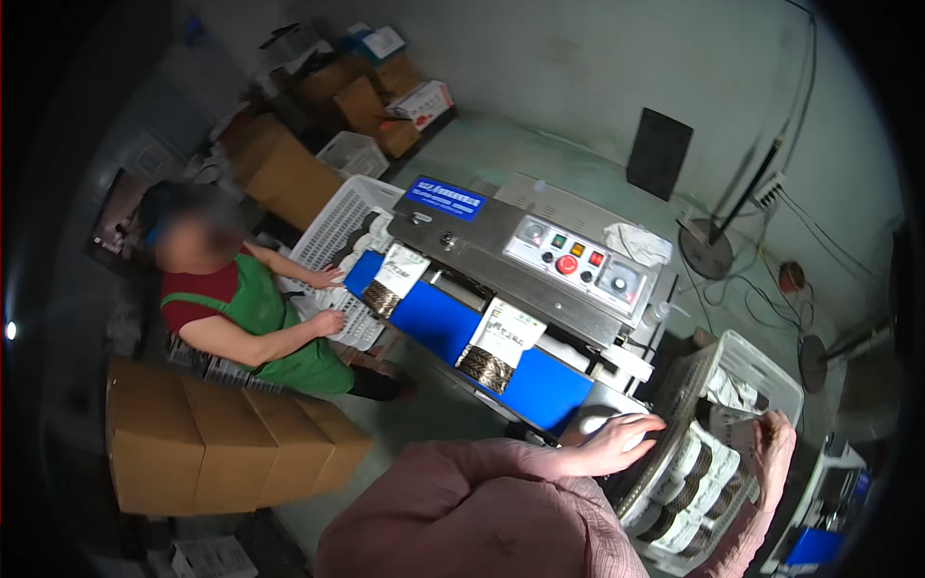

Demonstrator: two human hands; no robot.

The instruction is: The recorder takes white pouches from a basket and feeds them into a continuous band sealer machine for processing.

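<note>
My left hand (620,446) is over the near end of the sealing machine's conveyor, beside the crate rim, fingers apart. A white item (594,423) shows partly beneath it; I cannot tell what it is. My right hand (775,449) pinches the edge of a printed pouch (731,428) at the white plastic crate (767,368). Rows of similar white-and-brown pouches (694,485) lie packed in that crate. Two pouches, one nearer (500,342) and one farther (394,280), rest on the blue conveyor belt (432,326) of the band sealer (498,253).
Across the machine, a person in a green apron (278,339) reaches over another white crate (347,209) holding pouches. The sealer's panel has a red stop button (567,264). Cardboard boxes (231,441) stand at the left. Cables (766,289) and a stand base (704,249) are on the floor.
</note>
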